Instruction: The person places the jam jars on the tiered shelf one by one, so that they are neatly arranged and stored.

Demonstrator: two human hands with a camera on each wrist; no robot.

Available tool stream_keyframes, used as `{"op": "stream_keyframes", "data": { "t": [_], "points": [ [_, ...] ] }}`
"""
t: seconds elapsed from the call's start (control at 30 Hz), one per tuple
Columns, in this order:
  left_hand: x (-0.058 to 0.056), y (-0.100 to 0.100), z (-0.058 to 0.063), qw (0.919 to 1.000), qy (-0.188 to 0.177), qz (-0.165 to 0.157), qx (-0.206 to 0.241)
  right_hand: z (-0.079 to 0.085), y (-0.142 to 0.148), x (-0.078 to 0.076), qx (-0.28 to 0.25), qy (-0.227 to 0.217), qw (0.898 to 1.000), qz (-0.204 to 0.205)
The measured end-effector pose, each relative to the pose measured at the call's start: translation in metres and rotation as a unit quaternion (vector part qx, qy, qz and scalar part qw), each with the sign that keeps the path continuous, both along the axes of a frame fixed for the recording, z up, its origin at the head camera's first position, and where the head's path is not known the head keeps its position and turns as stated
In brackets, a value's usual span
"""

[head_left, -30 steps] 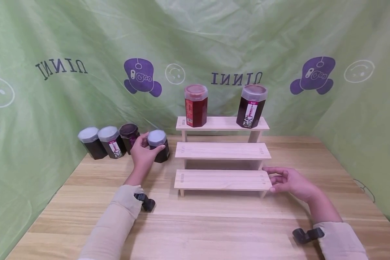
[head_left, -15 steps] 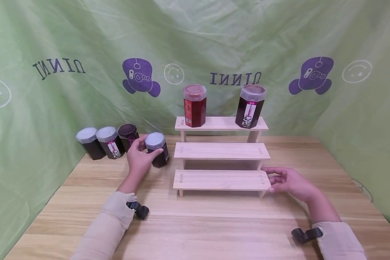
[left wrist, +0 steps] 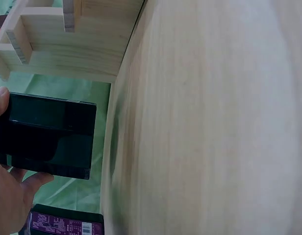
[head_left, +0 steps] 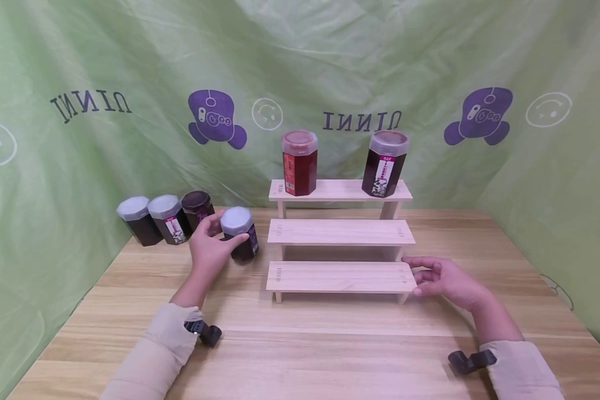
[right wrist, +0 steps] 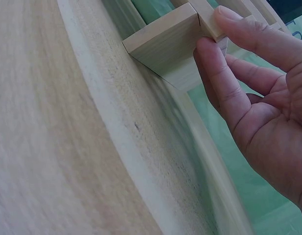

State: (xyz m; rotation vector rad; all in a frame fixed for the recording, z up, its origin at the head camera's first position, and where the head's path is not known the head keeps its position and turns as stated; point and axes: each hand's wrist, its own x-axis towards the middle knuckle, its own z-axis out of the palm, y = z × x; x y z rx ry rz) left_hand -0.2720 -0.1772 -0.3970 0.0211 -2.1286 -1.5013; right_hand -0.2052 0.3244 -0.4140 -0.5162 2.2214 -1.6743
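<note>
My left hand (head_left: 211, 249) holds a dark jar (head_left: 245, 244) with a whitish lid, thumb on one side and fingers on the other. In the left wrist view the dark jar (left wrist: 48, 132) shows a gap between its base and the tabletop. It stands left of a three-step wooden display stand (head_left: 340, 276). At the stand's right end, my right hand (head_left: 447, 282) pinches the lowest board's corner between thumb and fingers, seen close up in the right wrist view on the wooden board (right wrist: 210, 19). A red jar (head_left: 307, 172) and a dark labelled jar (head_left: 375, 173) occupy the top step.
At the left back of the wooden table (head_left: 330, 355) three more jars stand in a row: a white-lidded one (head_left: 147, 229), a labelled one (head_left: 169, 222) and a dark-lidded one (head_left: 196, 208). A green printed curtain (head_left: 300, 55) hangs behind and along both sides.
My left hand has drawn the held jar slightly left and toward me, and turned it so more purple label shows. The right hand stays on the stand.
</note>
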Motion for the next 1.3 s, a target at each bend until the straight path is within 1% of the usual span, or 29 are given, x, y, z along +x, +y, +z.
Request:
{"op": "stream_keyframes", "data": {
  "t": [0.17,0.4,0.7,0.87,1.07,1.3],
  "points": [
    [0.006,-0.001,0.003,0.9999,-0.002,-0.009,0.005,0.000,0.000,0.000,-0.003,-0.001,1.000,0.003],
    [0.016,0.001,0.008,0.9998,-0.011,-0.015,-0.003,-0.001,0.000,-0.001,-0.011,-0.003,1.000,0.004],
    [0.029,0.005,0.015,0.9993,0.014,-0.028,-0.019,-0.001,0.000,-0.001,0.002,0.004,1.000,0.002],
    [0.035,0.008,0.017,0.9987,0.025,-0.045,-0.005,-0.001,0.000,-0.001,-0.001,0.003,1.000,0.004],
    [0.044,0.011,0.023,0.9976,0.025,-0.063,0.014,-0.001,0.001,-0.001,-0.007,0.002,1.000,0.007],
    [0.053,0.012,0.027,0.9970,0.025,-0.072,0.010,0.000,0.000,0.000,-0.003,0.004,1.000,0.007]
  ]
}}
